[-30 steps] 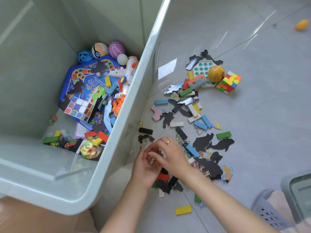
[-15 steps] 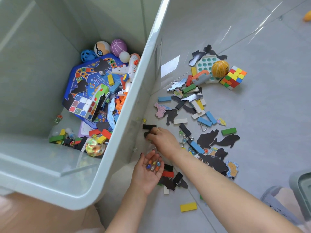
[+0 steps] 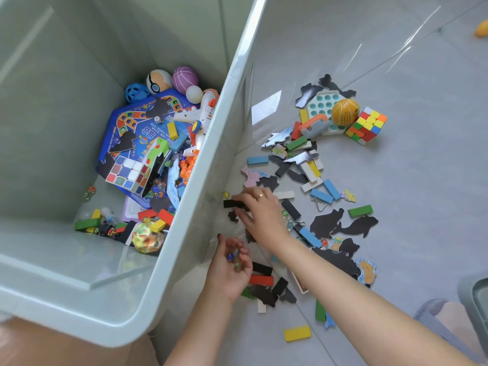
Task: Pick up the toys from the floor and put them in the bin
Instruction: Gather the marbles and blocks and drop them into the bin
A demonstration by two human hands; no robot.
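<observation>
standing just beside the scatter, the bin (image 3: 169,273) is kept close for short drops. marbles (image 3: 234,257) are cupped in the left hand (image 3: 232,268) (a batch, likely), while a black block (image 3: 232,203) is pinched by the right hand (image 3: 260,211).

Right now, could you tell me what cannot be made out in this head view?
- Right hand: fingertips blurred over the black block; grip unclear.
- Marbles in the left hand: too small and blurred to count.
- Orange object: cut off by the right edge.
- Bin floor: partly hidden beneath piled toys.
</observation>
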